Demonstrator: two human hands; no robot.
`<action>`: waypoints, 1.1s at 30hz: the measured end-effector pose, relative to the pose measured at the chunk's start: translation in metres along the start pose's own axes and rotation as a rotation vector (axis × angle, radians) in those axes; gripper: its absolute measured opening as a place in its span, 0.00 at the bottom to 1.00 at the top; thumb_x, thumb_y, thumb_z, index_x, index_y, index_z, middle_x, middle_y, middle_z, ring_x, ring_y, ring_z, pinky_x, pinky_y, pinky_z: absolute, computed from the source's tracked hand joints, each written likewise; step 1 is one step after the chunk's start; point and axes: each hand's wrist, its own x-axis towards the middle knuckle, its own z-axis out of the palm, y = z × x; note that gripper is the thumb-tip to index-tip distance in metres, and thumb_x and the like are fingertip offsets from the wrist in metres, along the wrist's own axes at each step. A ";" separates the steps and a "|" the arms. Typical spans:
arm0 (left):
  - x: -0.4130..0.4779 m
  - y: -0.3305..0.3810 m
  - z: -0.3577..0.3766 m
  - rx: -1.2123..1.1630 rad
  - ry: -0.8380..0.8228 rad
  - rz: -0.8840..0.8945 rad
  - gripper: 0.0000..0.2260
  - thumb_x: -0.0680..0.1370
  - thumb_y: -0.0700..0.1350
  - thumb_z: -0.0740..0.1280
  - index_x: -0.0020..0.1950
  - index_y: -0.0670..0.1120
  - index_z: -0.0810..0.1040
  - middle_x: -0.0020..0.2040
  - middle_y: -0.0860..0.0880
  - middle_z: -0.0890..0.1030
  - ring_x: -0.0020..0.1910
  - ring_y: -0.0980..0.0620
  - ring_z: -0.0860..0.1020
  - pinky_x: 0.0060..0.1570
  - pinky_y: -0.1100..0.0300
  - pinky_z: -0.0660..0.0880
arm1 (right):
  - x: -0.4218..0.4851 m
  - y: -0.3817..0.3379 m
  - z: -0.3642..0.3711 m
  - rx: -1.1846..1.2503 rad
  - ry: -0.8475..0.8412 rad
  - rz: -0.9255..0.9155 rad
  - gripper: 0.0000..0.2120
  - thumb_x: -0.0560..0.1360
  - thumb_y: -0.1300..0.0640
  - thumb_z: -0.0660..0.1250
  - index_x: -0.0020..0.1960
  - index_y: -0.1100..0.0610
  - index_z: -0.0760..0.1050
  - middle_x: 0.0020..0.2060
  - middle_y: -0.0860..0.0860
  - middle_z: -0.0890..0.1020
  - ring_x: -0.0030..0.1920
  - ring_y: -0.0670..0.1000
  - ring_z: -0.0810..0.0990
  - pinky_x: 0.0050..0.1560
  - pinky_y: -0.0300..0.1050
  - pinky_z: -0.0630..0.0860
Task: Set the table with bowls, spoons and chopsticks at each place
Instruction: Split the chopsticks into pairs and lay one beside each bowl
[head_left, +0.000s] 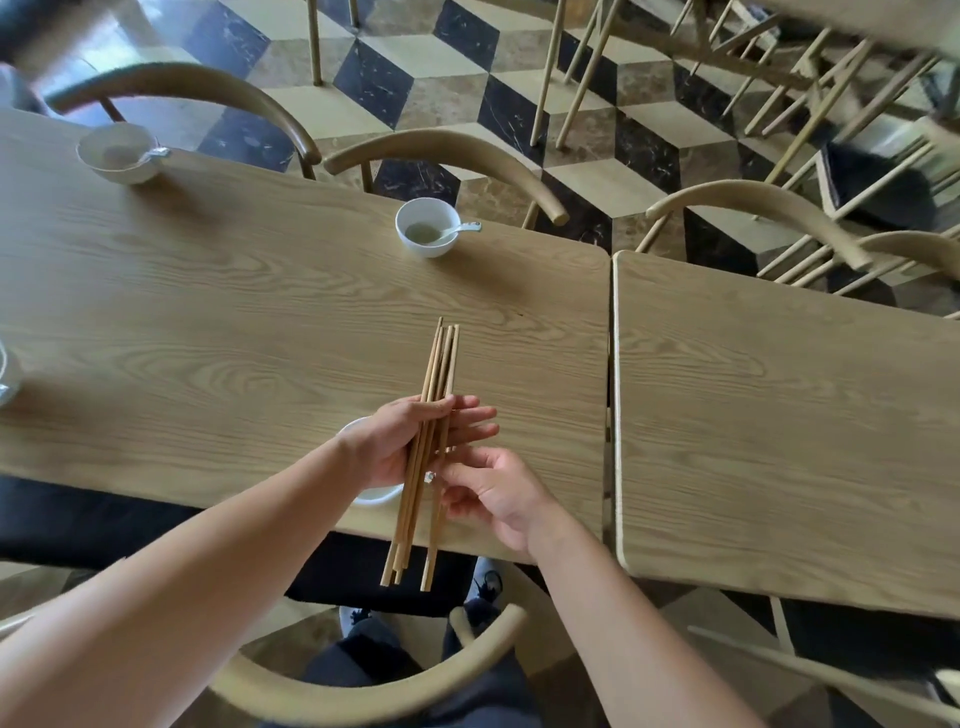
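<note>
On table: two far bowls have spoons; chopsticks unlaid, left hand clasps them, right hand pinches some.

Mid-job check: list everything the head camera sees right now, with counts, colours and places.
tables: two, light wood, set end to end with a narrow gap between them.
bowls: three clear, white; two along the far edge, one at the near edge under the left hand; a white piece at the left border may be a fourth.
spoons: two clear, white, one in each far bowl.
chopsticks: one bundle, tan wood, held above the near bowl; exact count unclear.
chairs: several, light wood, curved backs, around the tables.
floor: black, beige and brown cube pattern.
left hand: holds the bundle.
right hand: pinches chopsticks in the bundle's near half.
</note>
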 end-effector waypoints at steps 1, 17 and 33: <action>0.004 0.001 0.005 -0.001 0.001 -0.005 0.18 0.85 0.45 0.53 0.72 0.40 0.68 0.67 0.43 0.79 0.66 0.45 0.78 0.61 0.48 0.78 | 0.001 -0.004 -0.006 -0.005 0.002 0.003 0.04 0.77 0.66 0.69 0.51 0.62 0.80 0.36 0.53 0.82 0.33 0.48 0.76 0.37 0.42 0.76; 0.050 -0.011 0.062 -0.063 0.083 0.092 0.18 0.85 0.46 0.53 0.70 0.41 0.73 0.68 0.43 0.79 0.66 0.45 0.79 0.57 0.45 0.80 | 0.001 -0.021 -0.078 -0.041 -0.135 0.067 0.01 0.76 0.66 0.70 0.47 0.61 0.79 0.34 0.54 0.78 0.32 0.49 0.75 0.33 0.41 0.76; 0.058 -0.011 0.065 -0.082 0.179 0.251 0.14 0.80 0.37 0.66 0.63 0.31 0.76 0.61 0.36 0.82 0.58 0.40 0.83 0.49 0.52 0.82 | -0.017 -0.048 -0.106 -0.314 -0.350 0.220 0.13 0.83 0.55 0.59 0.48 0.63 0.76 0.43 0.59 0.81 0.41 0.56 0.80 0.43 0.49 0.79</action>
